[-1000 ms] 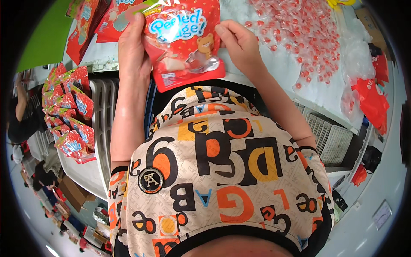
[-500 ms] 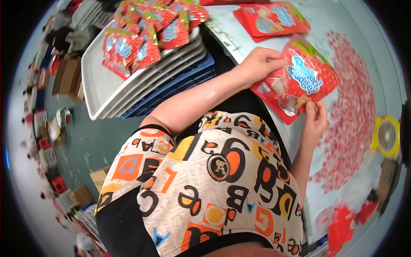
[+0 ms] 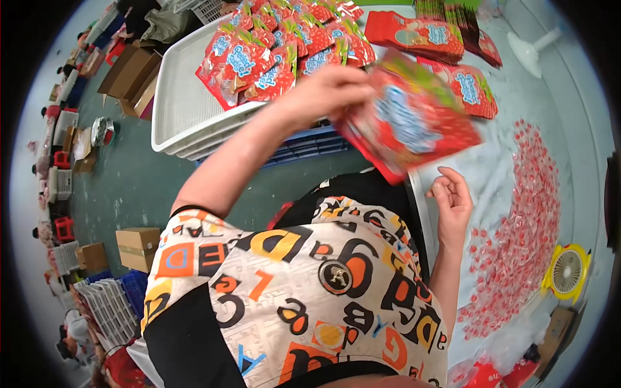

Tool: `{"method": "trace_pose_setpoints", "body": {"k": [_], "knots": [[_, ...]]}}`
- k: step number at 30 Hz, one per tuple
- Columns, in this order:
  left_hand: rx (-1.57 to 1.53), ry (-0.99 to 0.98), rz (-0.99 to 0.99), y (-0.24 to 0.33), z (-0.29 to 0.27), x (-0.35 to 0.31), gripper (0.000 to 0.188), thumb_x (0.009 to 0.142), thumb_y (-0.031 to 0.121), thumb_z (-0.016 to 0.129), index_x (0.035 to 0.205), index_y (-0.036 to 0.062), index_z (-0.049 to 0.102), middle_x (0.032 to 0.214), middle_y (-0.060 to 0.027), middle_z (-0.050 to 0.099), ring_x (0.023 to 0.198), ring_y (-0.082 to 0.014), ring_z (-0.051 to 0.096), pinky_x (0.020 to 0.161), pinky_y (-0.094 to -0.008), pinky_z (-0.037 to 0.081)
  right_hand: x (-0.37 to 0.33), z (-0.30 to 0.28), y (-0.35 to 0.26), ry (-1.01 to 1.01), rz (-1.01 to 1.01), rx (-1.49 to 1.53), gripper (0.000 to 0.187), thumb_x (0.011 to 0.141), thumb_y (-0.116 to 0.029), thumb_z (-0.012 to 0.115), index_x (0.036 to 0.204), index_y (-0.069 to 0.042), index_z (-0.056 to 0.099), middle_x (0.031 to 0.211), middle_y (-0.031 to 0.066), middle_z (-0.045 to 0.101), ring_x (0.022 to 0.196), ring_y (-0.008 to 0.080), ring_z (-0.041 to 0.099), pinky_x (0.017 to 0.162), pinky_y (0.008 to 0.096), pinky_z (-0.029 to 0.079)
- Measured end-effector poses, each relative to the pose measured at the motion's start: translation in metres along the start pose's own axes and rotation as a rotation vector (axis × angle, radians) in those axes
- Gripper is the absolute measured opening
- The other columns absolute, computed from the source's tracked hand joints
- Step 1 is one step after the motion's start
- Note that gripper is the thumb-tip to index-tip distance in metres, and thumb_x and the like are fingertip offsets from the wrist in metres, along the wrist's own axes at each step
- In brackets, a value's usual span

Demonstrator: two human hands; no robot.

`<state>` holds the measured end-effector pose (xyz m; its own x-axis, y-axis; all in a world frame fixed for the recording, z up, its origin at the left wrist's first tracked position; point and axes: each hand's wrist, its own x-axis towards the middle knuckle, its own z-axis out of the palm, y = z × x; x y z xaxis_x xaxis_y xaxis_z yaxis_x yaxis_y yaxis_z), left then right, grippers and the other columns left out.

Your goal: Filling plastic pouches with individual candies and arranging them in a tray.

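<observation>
My left hand [image 3: 333, 94] grips a red stand-up candy pouch [image 3: 411, 126] by its left edge. The pouch is slightly blurred and hangs tilted above the table's near edge. Below its lower right side, my right hand [image 3: 453, 204] is raised with nothing in it, fingers loosely bent and apart. Just left of my left hand, a white plastic tray [image 3: 184, 77] bears a pile of similar red pouches [image 3: 272, 55]. What the held pouch contains cannot be made out.
Stacks of flat red pouches [image 3: 414, 35] lie on the table's far side, one stack [image 3: 469, 87] behind the held pouch. Many small red-and-white wrapped pieces [image 3: 517, 239] spread along the right. A yellow fan [image 3: 568, 273] stands beyond them. Cardboard boxes [image 3: 138, 249] sit on the floor at left.
The pouch has moved left toward the tray in my left hand. My right hand has let go of its lower edge. The whole view has shifted, showing more stacked pouches.
</observation>
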<state>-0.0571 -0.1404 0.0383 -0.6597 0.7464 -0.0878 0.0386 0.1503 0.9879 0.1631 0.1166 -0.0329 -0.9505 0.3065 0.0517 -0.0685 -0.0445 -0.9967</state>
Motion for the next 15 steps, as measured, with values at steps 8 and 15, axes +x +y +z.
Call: {"method": "trace_pose_setpoints", "body": {"k": [8, 15], "knots": [[0.199, 0.837, 0.120, 0.011, -0.280, -0.071, 0.024, 0.098, 0.028, 0.062, 0.108, 0.0079, 0.069, 0.080, 0.0038, 0.065, 0.066, -0.0058, 0.057, 0.059, -0.0217, 0.045, 0.004, 0.015, 0.035, -0.029, 0.251, 0.007, 0.031, 0.098, -0.006, 0.059, 0.128, 0.001, 0.058, 0.089, 0.0036, 0.062, 0.077, 0.0099, 0.058, 0.072, 0.0220, 0.048], [0.497, 0.967, -0.193, -0.048, -0.455, -0.029, 0.025, 0.093, 0.024, 0.063, 0.108, 0.0052, 0.070, 0.077, 0.0002, 0.065, 0.063, -0.0108, 0.058, 0.054, -0.0264, 0.042, 0.005, 0.012, 0.050, 0.036, 0.343, -0.036, 0.029, 0.099, -0.008, 0.057, 0.127, 0.002, 0.058, 0.087, 0.0028, 0.062, 0.071, 0.0091, 0.058, 0.066, 0.0217, 0.048]]}}
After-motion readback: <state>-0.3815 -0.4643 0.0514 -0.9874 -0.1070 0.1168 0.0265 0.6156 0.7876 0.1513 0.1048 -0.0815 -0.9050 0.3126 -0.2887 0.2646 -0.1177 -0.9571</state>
